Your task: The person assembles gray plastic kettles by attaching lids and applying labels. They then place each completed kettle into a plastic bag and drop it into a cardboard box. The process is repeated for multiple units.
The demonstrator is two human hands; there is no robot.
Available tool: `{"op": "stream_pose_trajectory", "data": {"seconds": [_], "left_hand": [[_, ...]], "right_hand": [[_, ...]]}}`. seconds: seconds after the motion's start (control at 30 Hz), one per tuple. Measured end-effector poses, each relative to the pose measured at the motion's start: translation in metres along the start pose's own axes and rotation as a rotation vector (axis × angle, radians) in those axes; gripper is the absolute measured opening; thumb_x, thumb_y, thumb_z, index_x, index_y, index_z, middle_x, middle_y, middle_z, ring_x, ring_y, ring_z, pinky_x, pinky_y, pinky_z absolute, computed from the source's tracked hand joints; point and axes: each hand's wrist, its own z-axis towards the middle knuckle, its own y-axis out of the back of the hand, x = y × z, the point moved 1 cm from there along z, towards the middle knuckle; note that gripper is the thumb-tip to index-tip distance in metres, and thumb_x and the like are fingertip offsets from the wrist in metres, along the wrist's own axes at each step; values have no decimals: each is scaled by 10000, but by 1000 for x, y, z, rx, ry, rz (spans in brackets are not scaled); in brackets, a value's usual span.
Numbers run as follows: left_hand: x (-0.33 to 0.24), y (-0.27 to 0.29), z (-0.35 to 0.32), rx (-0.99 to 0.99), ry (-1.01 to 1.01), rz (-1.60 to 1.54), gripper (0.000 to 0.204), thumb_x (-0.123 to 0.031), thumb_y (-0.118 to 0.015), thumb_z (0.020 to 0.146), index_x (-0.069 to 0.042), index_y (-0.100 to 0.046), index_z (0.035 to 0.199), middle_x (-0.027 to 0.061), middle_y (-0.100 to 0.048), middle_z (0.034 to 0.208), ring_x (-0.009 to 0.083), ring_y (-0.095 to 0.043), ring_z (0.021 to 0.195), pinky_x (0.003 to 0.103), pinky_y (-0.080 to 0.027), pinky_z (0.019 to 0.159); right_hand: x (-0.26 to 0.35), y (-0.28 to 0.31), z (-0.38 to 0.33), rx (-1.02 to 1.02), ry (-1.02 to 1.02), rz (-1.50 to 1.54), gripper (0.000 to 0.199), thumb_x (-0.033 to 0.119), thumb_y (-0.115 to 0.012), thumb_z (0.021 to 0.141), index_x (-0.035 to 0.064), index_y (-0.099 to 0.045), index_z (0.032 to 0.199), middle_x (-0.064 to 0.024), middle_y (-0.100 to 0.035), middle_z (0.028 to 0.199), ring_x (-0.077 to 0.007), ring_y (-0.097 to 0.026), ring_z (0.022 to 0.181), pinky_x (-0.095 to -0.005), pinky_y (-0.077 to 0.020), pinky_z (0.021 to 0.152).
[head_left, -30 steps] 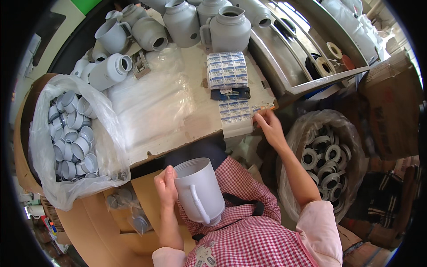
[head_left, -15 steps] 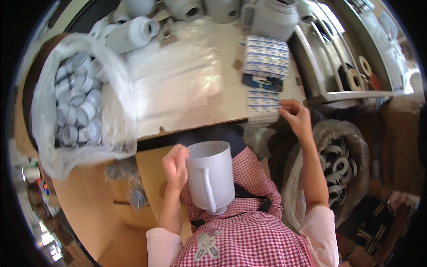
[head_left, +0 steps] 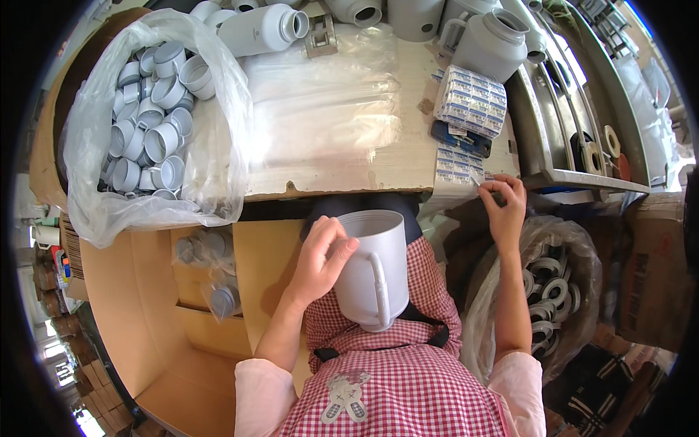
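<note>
One smooth grey plastic jug [head_left: 364,284] sits wide-mouth-up over the gingham lap [head_left: 431,280] in the head view, one curved handle [head_left: 380,290]; left hand [head_left: 322,258] clasps its rim, right hand [head_left: 504,207] pinches one small label [head_left: 475,180] near one fat paper roll [head_left: 471,100].

Pale table [head_left: 404,175], steel trough [head_left: 593,180] to its right, open carton [head_left: 131,291] near-left of it, bright light [head_left: 54,350] farther left

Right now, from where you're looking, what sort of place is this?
Probably a small workshop or factory. There are piles of matching grey caps and rings, plus a big roll of labels.
</note>
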Motion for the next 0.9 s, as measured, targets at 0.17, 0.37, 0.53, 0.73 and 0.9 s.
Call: {"op": "stream_pose_trajectory", "data": {"seconds": [0.17,0.37,0.53,0.73,0.9], "left_hand": [[-2,4,-3,77,-34,-50,255,-239,-673,1013,-34,-591,885,48,-529,834,215,-453,843,338,-389,784],[-5,7,-4,99,-6,-107,214,-227,-686,981,-29,-634,917,49,-568,871,226,-465,890,354,-388,842],[-3,7,-5,77,-30,-130,216,-230,-694,972,-36,-628,902,55,-559,869,232,-464,887,364,-384,844],[2,4,-2,75,-86,-116,219,-218,-730,947,-51,-608,874,50,-544,847,229,-464,872,360,-379,835],[4,2,-2,51,-102,-116,232,-186,-770,916,-52,-593,850,46,-547,835,227,-476,855,357,-390,822]], "right_hand": [[80,4,-38,551,-572,835,52,33,-759,943,8,-744,986,8,-728,943,-42,-620,837,-204,-486,759],[131,-30,-49,713,-648,1009,92,37,-793,923,-3,-748,992,-19,-747,927,-60,-657,833,-218,-537,778],[143,-36,-51,672,-581,892,65,23,-801,915,-8,-761,955,-16,-746,877,-47,-645,781,-203,-529,721],[144,-37,-52,670,-567,820,57,22,-801,915,-14,-770,945,-11,-744,847,-40,-630,764,-196,-501,687],[144,-40,-53,641,-534,813,94,98,-832,905,23,-791,943,39,-733,826,5,-577,711,-167,-450,626]]}}
